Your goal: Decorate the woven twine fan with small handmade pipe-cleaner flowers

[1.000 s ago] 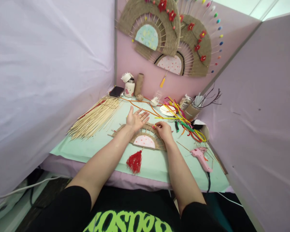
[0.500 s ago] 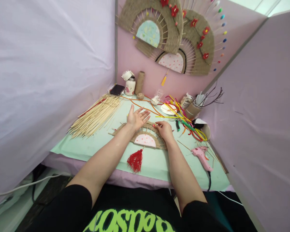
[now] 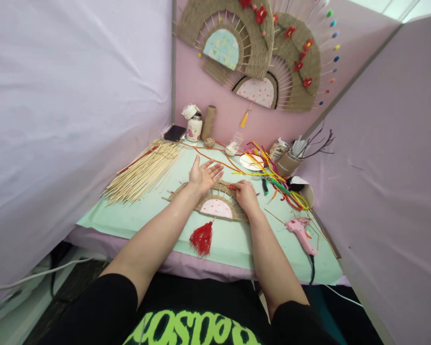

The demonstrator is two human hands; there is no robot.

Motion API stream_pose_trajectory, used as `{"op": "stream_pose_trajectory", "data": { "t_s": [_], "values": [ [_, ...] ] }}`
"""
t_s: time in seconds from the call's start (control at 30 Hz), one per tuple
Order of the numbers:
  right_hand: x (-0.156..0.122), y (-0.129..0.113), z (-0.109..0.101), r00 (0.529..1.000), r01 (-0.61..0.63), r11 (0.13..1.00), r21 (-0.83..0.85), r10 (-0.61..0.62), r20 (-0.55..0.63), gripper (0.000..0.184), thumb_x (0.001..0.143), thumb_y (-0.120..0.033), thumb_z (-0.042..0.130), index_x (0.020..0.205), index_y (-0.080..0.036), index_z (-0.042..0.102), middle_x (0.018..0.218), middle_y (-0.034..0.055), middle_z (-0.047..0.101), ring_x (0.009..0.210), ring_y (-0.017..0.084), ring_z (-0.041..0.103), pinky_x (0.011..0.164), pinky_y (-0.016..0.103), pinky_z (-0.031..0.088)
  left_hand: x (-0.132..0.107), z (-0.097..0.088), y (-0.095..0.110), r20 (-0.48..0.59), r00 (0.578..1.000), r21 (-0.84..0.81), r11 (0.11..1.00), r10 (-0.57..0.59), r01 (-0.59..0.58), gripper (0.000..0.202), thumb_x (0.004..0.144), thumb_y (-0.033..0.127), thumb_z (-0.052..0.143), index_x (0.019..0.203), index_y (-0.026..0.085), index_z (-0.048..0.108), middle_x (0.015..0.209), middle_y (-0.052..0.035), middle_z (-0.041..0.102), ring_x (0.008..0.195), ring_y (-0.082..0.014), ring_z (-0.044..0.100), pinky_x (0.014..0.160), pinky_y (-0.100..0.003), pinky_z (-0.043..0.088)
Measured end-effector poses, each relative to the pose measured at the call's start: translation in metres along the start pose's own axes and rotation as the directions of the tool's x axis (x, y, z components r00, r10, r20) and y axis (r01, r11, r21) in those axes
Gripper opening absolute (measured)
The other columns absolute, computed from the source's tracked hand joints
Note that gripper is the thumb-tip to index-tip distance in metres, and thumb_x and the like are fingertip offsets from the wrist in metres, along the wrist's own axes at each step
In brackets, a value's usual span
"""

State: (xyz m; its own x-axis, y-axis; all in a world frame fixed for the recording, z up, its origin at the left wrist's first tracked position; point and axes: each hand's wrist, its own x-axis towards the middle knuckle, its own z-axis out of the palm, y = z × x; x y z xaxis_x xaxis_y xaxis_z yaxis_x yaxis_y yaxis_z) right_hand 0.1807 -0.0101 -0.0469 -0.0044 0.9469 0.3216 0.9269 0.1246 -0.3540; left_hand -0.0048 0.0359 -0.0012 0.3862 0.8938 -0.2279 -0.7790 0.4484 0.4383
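Note:
A twine-woven fan (image 3: 228, 196) lies flat on the table, its half-round centre (image 3: 215, 208) white with pink dots. From its lower edge a red tassel (image 3: 201, 238) hangs toward me. My left hand (image 3: 203, 177) is over the fan's upper left part, palm turned up and fingers spread, holding nothing that I can see. At the fan's upper right, my right hand (image 3: 246, 195) is closed in a pinch at a small red piece (image 3: 231, 187). The exact kind of that piece is too small to make out. My left forearm and right hand cover parts of the fan.
Thin bamboo sticks (image 3: 141, 172) lie in a heap at left. Coloured pipe cleaners (image 3: 273, 172) and green-handled pliers (image 3: 280, 186) are at back right. A pink glue gun (image 3: 301, 235) rests at right, corded. Behind stand a jar (image 3: 194, 128) and a twine roll (image 3: 209, 122).
My right hand has shifted very slightly, and more of the small red piece shows at its fingertips. The left hand keeps its place and pose. The view has moved a touch.

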Motion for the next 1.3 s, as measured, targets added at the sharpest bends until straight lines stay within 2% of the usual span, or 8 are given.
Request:
{"op": "stream_pose_trajectory", "data": {
  "t_s": [0.1, 0.27, 0.57, 0.9, 1.07, 1.13, 1.2, 1.3],
  "values": [
    [-0.004, -0.002, -0.002, 1.000, 0.005, 0.998, -0.056, -0.003, 0.024, 0.043, 0.087, -0.005, 0.041, 0.106, -0.022, 0.075, 0.096, 0.0081, 0.064, 0.092, 0.021, 0.048, 0.086, 0.030, 0.037, 0.000, 0.000, 0.000, -0.011, 1.000, -0.003, 1.000, 0.003, -0.003, 0.053, 0.086, 0.065, 0.042, 0.104, 0.018, 0.057, 0.093, -0.0118, 0.064, 0.095, -0.0232, 0.066, 0.083, -0.036, 0.055],
    [-0.010, -0.008, -0.007, 0.998, -0.006, 0.992, -0.128, 0.015, 0.064, 0.040, 0.090, -0.011, 0.042, 0.109, -0.028, 0.073, 0.101, 0.0088, 0.060, 0.095, 0.023, 0.043, 0.084, 0.032, 0.038, 0.000, 0.000, 0.000, -0.017, 1.000, -0.001, 1.000, 0.006, -0.006, 0.052, 0.087, 0.063, 0.042, 0.104, 0.017, 0.057, 0.093, -0.0116, 0.064, 0.095, -0.0227, 0.066, 0.083, -0.035, 0.055],
    [-0.016, -0.017, -0.012, 0.993, 0.013, 0.973, -0.231, 0.015, 0.118, 0.041, 0.091, -0.012, 0.042, 0.118, -0.028, 0.069, 0.109, 0.0110, 0.057, 0.098, 0.025, 0.042, 0.080, 0.033, 0.038, -0.001, 0.000, -0.001, -0.010, 1.000, -0.006, 1.000, 0.006, -0.006, 0.050, 0.087, 0.061, 0.043, 0.103, 0.016, 0.057, 0.091, -0.0115, 0.064, 0.093, -0.0232, 0.067, 0.080, -0.034, 0.055],
    [-0.012, -0.014, -0.009, 0.995, 0.006, 0.985, -0.171, 0.012, 0.100, 0.046, 0.090, -0.009, 0.039, 0.126, -0.025, 0.064, 0.114, 0.0093, 0.062, 0.100, 0.024, 0.049, 0.084, 0.032, 0.039, 0.000, 0.000, -0.001, -0.013, 1.000, 0.007, 1.000, -0.001, 0.001, 0.048, 0.088, 0.059, 0.043, 0.107, 0.018, 0.056, 0.091, -0.0112, 0.065, 0.092, -0.0226, 0.067, 0.081, -0.035, 0.055],
    [-0.011, -0.014, -0.012, 0.996, -0.025, 0.980, -0.195, 0.042, 0.085, 0.049, 0.089, -0.009, 0.038, 0.130, -0.023, 0.060, 0.117, 0.0095, 0.063, 0.104, 0.025, 0.051, 0.085, 0.033, 0.038, -0.001, 0.001, 0.001, -0.010, 1.000, 0.031, 1.000, 0.004, -0.004, 0.045, 0.089, 0.057, 0.041, 0.103, 0.017, 0.058, 0.088, -0.0106, 0.066, 0.090, -0.0218, 0.067, 0.080, -0.034, 0.054],
    [-0.012, -0.016, -0.014, 0.996, -0.035, 0.979, -0.202, 0.051, 0.074, 0.044, 0.091, -0.012, 0.039, 0.125, -0.025, 0.064, 0.116, 0.0092, 0.064, 0.103, 0.026, 0.050, 0.084, 0.034, 0.038, -0.001, 0.003, -0.001, -0.022, 1.000, 0.096, 0.995, 0.022, -0.019, 0.042, 0.090, 0.054, 0.040, 0.098, 0.017, 0.059, 0.086, -0.0098, 0.066, 0.088, -0.0210, 0.067, 0.080, -0.033, 0.053],
    [-0.013, -0.017, -0.015, 0.996, -0.040, 0.977, -0.208, 0.057, 0.072, 0.041, 0.092, -0.015, 0.040, 0.119, -0.028, 0.068, 0.113, 0.0089, 0.063, 0.102, 0.026, 0.048, 0.083, 0.035, 0.038, -0.001, 0.005, -0.006, -0.058, 0.995, 0.253, 0.966, 0.079, -0.062, 0.034, 0.089, 0.047, 0.045, 0.091, 0.018, 0.061, 0.083, -0.0083, 0.065, 0.088, -0.0204, 0.066, 0.081, -0.032, 0.052],
    [-0.014, -0.017, -0.016, 0.996, -0.034, 0.972, -0.234, 0.051, 0.067, 0.041, 0.091, -0.014, 0.042, 0.117, -0.030, 0.069, 0.113, 0.0091, 0.061, 0.102, 0.026, 0.046, 0.083, 0.035, 0.038, 0.000, 0.003, -0.017, -0.032, 0.968, 0.571, 0.800, 0.249, -0.186, 0.010, 0.079, 0.028, 0.059, 0.076, 0.021, 0.065, 0.080, -0.0059, 0.064, 0.102, -0.0219, 0.061, 0.092, -0.032, 0.047]
  ]
}}
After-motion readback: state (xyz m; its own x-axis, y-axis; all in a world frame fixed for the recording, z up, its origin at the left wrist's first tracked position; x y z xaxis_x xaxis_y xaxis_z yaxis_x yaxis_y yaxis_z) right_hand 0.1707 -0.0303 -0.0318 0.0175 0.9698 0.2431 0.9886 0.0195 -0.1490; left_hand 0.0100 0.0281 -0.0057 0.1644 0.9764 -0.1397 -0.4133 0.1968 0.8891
